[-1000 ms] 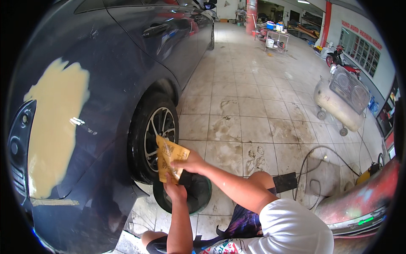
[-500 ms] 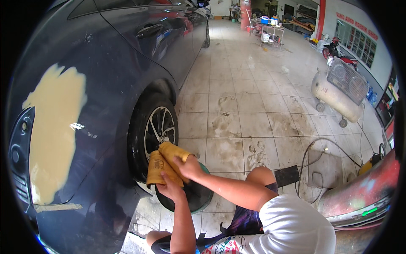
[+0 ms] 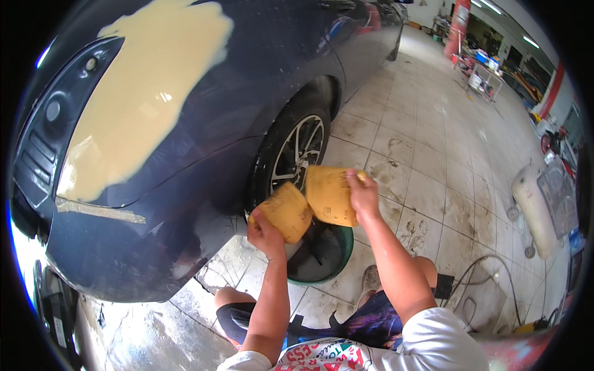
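Note:
My left hand [image 3: 266,234] grips a piece of yellow sandpaper [image 3: 286,210]. My right hand [image 3: 363,195] pinches a second yellow piece [image 3: 328,191] just to its right. Both pieces are held above a dark green bucket [image 3: 344,263] of dark liquid. Beside them is a dark blue car [image 3: 185,229] with a black tyre and silver wheel [image 3: 297,151]. A broad, pale beige filler patch [image 3: 148,80] covers part of its body, next to a black light recess [image 3: 55,123], with a strip of tape [image 3: 102,212] below.
At the right are an air compressor [image 3: 531,207] on wheels and a looped hose [image 3: 501,262]. Farther back stand a metal cart [image 3: 486,83] with containers, a red column [image 3: 456,28] and a parked motorbike. A black part [image 3: 52,309] lies at the lower left.
The two sandpaper pieces, overlapped earlier, are now spread apart, one in each hand. My view has turned left and down, showing more of the filler patch and car's end.

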Action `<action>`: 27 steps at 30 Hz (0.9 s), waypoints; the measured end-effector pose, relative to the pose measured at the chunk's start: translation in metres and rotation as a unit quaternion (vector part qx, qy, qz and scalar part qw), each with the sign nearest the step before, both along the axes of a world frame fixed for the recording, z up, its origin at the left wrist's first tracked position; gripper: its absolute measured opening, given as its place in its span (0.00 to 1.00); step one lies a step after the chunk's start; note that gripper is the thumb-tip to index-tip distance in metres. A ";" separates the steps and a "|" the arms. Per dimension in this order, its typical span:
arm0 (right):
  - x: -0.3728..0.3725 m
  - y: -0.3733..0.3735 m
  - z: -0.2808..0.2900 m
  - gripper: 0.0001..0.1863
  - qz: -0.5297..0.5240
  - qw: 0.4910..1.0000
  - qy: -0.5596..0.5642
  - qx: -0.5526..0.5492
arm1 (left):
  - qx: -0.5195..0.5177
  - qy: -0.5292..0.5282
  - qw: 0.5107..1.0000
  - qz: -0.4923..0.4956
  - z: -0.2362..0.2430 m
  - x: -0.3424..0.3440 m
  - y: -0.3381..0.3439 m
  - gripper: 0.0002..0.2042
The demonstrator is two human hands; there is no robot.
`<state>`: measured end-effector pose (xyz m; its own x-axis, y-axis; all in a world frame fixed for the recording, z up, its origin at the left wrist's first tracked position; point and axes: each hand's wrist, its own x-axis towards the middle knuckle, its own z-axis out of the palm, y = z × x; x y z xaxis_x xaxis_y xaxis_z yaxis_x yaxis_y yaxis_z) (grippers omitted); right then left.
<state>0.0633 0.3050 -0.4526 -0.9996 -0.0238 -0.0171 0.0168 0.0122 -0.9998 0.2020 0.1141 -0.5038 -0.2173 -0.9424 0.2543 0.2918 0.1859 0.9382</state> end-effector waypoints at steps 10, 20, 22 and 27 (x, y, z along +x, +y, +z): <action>-0.025 0.061 0.034 0.31 -0.053 0.958 -0.077 -0.272 | -0.037 -0.466 0.853 -0.233 -0.082 0.042 0.014 0.20; 0.074 -0.031 -0.029 0.22 0.401 0.890 -0.142 0.163 | 0.436 0.102 0.670 -0.592 -0.059 0.061 -0.007 0.33; 0.070 -0.033 -0.048 0.21 0.397 0.886 -0.128 0.201 | 0.386 0.095 0.687 -0.608 -0.046 0.068 -0.010 0.33; 0.039 -0.023 -0.062 0.18 0.356 0.908 -0.201 0.089 | 0.090 -0.085 0.775 -0.620 -0.042 0.071 -0.004 0.40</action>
<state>0.1019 0.2822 -0.5146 -0.6448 -0.6227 -0.4432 0.3041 0.3230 -0.8962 0.2734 0.1103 -0.5456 -0.9999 0.0010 0.0105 0.0098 -0.2765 0.9610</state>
